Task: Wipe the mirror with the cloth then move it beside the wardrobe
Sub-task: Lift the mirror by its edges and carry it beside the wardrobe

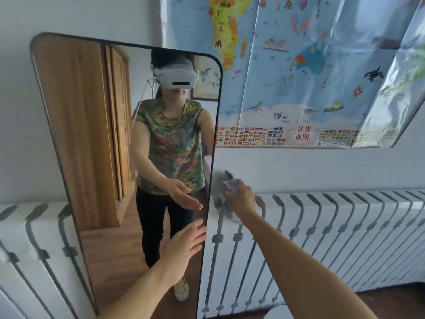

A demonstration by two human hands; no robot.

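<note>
A tall mirror [96, 139] with a thin dark frame and rounded corners leans against the white wall and radiator. It reflects a person and a wooden wardrobe. My left hand [184, 246] is flat and open, fingers apart, right at the glass near the mirror's right edge. My right hand [241, 199] is closed around a crumpled grey cloth [220, 192], held just past the mirror's right edge, over the top of the radiator. The cloth looks blurred.
A long white radiator [333, 238] runs along the wall behind and to both sides of the mirror. A large world map [310, 65] hangs on the wall above it. Dark wooden floor [395, 302] shows at the lower right.
</note>
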